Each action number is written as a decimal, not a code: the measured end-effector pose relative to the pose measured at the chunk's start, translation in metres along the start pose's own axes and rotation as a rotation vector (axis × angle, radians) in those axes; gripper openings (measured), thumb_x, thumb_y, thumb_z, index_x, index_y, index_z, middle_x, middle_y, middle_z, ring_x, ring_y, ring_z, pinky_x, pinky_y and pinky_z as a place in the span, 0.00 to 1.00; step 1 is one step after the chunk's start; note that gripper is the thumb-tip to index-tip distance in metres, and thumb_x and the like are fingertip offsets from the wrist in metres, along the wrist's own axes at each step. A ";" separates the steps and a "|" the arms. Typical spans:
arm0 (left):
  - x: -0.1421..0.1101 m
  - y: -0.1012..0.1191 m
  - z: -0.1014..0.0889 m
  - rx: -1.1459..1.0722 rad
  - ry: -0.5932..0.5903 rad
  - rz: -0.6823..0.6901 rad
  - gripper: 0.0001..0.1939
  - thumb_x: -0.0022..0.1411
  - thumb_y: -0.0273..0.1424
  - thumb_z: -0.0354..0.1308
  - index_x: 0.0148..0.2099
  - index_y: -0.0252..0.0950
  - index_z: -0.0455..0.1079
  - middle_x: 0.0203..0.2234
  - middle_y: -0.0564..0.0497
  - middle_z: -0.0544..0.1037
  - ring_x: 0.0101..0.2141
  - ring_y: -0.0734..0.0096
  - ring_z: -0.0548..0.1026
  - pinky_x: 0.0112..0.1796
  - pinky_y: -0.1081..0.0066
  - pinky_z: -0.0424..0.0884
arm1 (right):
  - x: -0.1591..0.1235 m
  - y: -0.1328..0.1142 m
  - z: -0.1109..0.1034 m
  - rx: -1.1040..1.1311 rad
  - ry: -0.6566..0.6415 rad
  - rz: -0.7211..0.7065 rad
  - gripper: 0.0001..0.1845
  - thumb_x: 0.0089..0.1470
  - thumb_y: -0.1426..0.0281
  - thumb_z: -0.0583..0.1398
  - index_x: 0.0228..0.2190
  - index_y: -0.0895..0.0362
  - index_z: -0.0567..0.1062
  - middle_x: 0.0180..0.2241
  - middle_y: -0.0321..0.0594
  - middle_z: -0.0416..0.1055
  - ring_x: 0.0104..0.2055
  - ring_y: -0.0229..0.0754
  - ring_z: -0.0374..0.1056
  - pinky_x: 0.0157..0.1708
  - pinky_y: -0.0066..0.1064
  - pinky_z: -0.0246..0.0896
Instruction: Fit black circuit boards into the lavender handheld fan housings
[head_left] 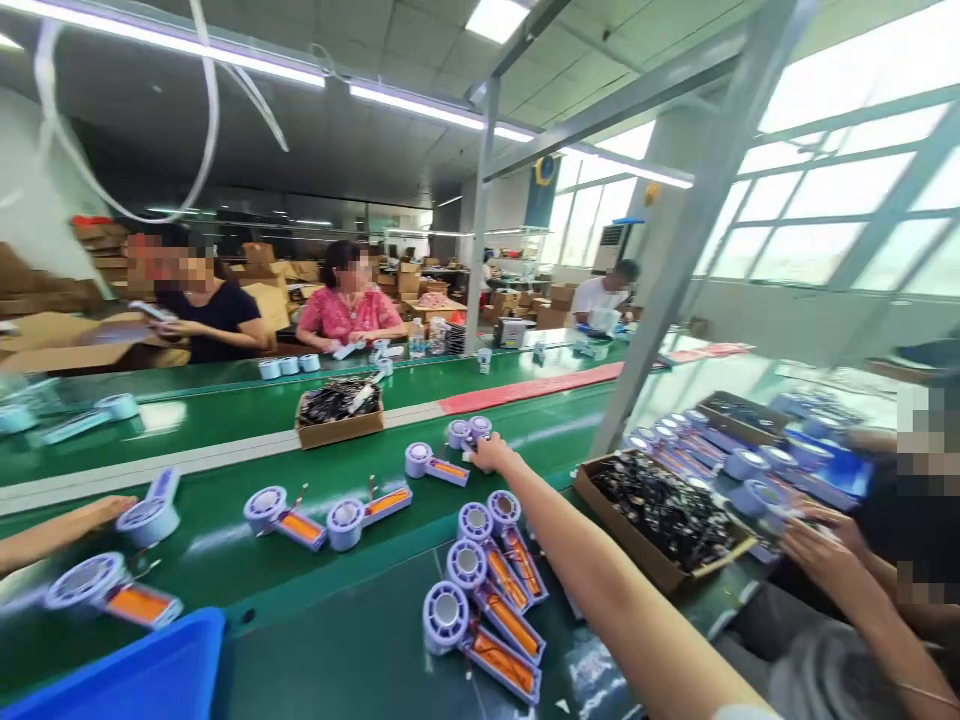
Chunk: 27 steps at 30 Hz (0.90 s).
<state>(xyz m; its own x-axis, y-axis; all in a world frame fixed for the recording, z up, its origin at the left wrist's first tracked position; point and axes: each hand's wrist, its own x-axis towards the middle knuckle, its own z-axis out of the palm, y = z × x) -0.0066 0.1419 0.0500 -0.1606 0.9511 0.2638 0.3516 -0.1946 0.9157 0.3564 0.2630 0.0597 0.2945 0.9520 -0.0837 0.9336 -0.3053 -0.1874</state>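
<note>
My right hand [492, 454] reaches out over the green belt. Its fingers are closed on a pale purple handheld fan [480, 428], partly hidden behind them. A second round fan head [458, 434] touches it on the left. Just nearer lies another handheld fan [417, 460], its opened handle showing an orange battery [448, 470]. Under my right forearm, several such fans [466, 564] lie side by side with orange batteries in their handles. My left hand is out of view.
A co-worker's hand [112, 508] touches a fan [150, 518] at the left. A blue tray [142, 665] stands front left. Boxes of dark parts [341, 402] [660, 515] stand mid-belt and right, beside a metal post [675, 240]. Other people sit across and at the right.
</note>
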 end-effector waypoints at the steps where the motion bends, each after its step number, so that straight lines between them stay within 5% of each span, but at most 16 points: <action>1: 0.031 0.005 -0.002 -0.007 -0.014 0.012 0.16 0.63 0.42 0.58 0.51 0.47 0.72 0.50 0.49 0.75 0.48 0.57 0.74 0.38 0.63 0.77 | 0.006 0.001 -0.001 -0.013 0.011 -0.029 0.21 0.62 0.62 0.60 0.53 0.57 0.68 0.54 0.46 0.66 0.52 0.49 0.67 0.49 0.48 0.66; 3: 0.101 0.015 -0.015 0.003 -0.028 0.024 0.19 0.61 0.45 0.59 0.53 0.49 0.70 0.49 0.49 0.77 0.47 0.58 0.76 0.38 0.62 0.78 | 0.016 0.001 -0.001 -0.029 0.008 -0.133 0.21 0.61 0.63 0.60 0.54 0.56 0.68 0.57 0.46 0.64 0.54 0.50 0.65 0.51 0.50 0.64; 4: 0.137 0.019 -0.027 0.023 -0.031 0.026 0.20 0.65 0.44 0.54 0.55 0.42 0.69 0.45 0.53 0.78 0.45 0.54 0.78 0.40 0.56 0.77 | 0.019 0.000 0.001 -0.032 -0.011 -0.202 0.21 0.61 0.63 0.60 0.54 0.56 0.68 0.57 0.46 0.63 0.55 0.51 0.64 0.52 0.51 0.63; 6: 0.202 0.022 -0.060 0.111 -0.107 -0.003 0.19 0.64 0.46 0.50 0.46 0.42 0.75 0.30 0.56 0.80 0.38 0.50 0.82 0.35 0.52 0.79 | 0.024 -0.005 0.008 -0.034 -0.082 -0.346 0.20 0.61 0.63 0.61 0.53 0.56 0.69 0.58 0.46 0.63 0.56 0.51 0.64 0.53 0.51 0.62; 10: 0.268 0.003 -0.137 0.219 -0.221 -0.031 0.23 0.64 0.46 0.50 0.24 0.38 0.74 0.17 0.55 0.74 0.23 0.52 0.81 0.31 0.45 0.79 | 0.032 -0.016 0.025 -0.024 -0.255 -0.583 0.18 0.61 0.64 0.61 0.50 0.57 0.71 0.53 0.44 0.68 0.51 0.48 0.68 0.50 0.48 0.66; 13: 0.267 -0.024 -0.170 0.242 -0.279 -0.030 0.24 0.64 0.40 0.54 0.19 0.38 0.73 0.18 0.55 0.76 0.26 0.52 0.82 0.37 0.43 0.78 | 0.035 -0.029 0.035 -0.013 -0.289 -0.684 0.17 0.61 0.63 0.61 0.49 0.58 0.71 0.51 0.44 0.69 0.50 0.47 0.69 0.49 0.46 0.67; 17: 0.247 -0.050 -0.177 0.226 -0.256 -0.002 0.15 0.64 0.34 0.57 0.25 0.40 0.78 0.25 0.56 0.80 0.36 0.54 0.83 0.44 0.46 0.77 | 0.030 -0.061 0.049 -0.001 -0.288 -0.774 0.18 0.61 0.63 0.61 0.50 0.58 0.71 0.53 0.44 0.68 0.51 0.48 0.68 0.49 0.47 0.66; 22: 0.229 -0.058 -0.178 0.203 -0.298 0.028 0.21 0.70 0.36 0.47 0.30 0.42 0.79 0.25 0.58 0.80 0.35 0.60 0.83 0.40 0.48 0.79 | 0.027 -0.106 0.065 -0.010 -0.283 -0.777 0.18 0.61 0.62 0.61 0.49 0.58 0.71 0.51 0.44 0.68 0.50 0.47 0.68 0.48 0.47 0.66; 27: 0.222 -0.057 -0.197 0.242 -0.322 0.057 0.12 0.63 0.26 0.56 0.31 0.43 0.78 0.31 0.63 0.81 0.44 0.62 0.81 0.45 0.50 0.77 | 0.033 -0.135 0.065 0.016 -0.250 -0.679 0.17 0.61 0.62 0.60 0.48 0.59 0.72 0.48 0.42 0.70 0.47 0.47 0.70 0.46 0.44 0.68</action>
<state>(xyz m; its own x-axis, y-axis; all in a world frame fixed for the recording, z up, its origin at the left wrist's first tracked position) -0.2442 0.3167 0.1163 0.1493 0.9743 0.1684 0.5646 -0.2238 0.7945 0.2267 0.3344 0.0189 -0.4069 0.8985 -0.1646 0.8903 0.3498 -0.2914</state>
